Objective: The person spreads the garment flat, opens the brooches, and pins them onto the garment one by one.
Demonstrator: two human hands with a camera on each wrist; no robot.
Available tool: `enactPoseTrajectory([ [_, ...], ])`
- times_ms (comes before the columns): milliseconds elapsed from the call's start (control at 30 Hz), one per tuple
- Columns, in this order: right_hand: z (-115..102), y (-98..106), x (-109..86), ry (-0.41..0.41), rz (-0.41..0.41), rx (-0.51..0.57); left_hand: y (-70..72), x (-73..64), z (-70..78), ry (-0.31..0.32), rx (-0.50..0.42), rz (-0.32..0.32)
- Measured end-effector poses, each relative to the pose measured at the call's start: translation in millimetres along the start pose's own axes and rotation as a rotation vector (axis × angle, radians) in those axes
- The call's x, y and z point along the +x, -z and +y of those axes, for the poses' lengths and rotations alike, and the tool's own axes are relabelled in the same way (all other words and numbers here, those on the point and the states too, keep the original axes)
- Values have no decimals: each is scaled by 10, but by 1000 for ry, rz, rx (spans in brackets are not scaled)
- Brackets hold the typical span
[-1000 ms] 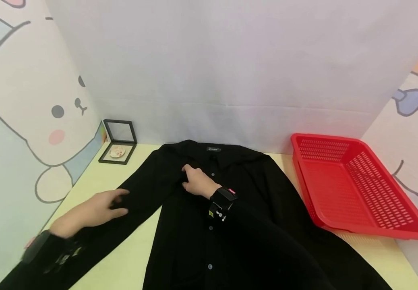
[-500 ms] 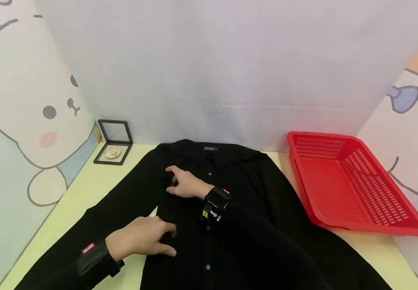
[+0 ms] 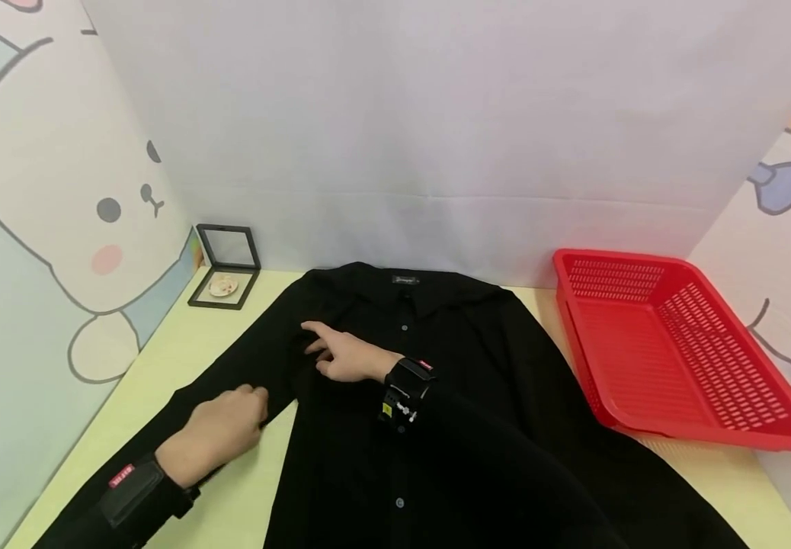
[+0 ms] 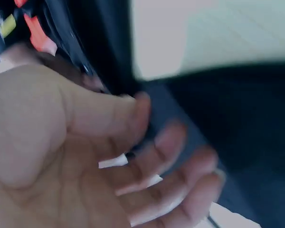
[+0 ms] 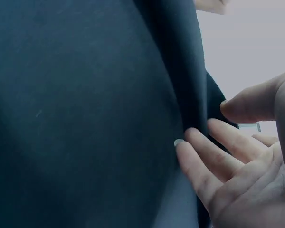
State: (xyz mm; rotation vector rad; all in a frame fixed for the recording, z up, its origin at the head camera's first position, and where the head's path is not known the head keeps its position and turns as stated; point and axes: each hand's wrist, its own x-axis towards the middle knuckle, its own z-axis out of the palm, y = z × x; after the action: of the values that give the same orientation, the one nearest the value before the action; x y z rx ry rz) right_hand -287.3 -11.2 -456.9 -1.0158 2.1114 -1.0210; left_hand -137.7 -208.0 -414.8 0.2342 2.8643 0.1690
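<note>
A black button-up shirt (image 3: 347,465) lies spread on the pale yellow table (image 3: 248,492), its collar at the far side. My right hand (image 3: 350,357) is over the shirt's upper left chest, fingers spread; in the right wrist view its fingertips (image 5: 192,135) meet the fold of dark cloth, thumb apart. My left hand (image 3: 217,431) is at the lower edge of the left sleeve (image 3: 244,358), knuckles up. The left wrist view shows its fingers (image 4: 168,142) loosely bent and blurred, with no cloth visible between them; whether they touch the sleeve is unclear.
A red plastic basket (image 3: 718,436) stands at the right, next to the shirt's right sleeve. At the back left sits an opened black-framed case (image 3: 234,268) with a small pale round piece (image 3: 222,286) in it. White cloth walls (image 3: 423,137) enclose the table.
My left hand has swung right from the sleeve to the shirt's side, then back left to the sleeve's lower edge, its fingers bending more. My right hand has shifted left, its fingers spreading.
</note>
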Motion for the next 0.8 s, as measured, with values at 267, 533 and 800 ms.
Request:
enactPoseTrajectory([
  [267,-16,-6,-32,3,-21,-61,-169,158,-300,-38,-27,154],
  [533,-102,-48,-54,20,-25,-109,-47,162,-511,3,-108,141],
  [800,-135,-122,18,80,-71,21,282,63,-654,129,-141,284],
])
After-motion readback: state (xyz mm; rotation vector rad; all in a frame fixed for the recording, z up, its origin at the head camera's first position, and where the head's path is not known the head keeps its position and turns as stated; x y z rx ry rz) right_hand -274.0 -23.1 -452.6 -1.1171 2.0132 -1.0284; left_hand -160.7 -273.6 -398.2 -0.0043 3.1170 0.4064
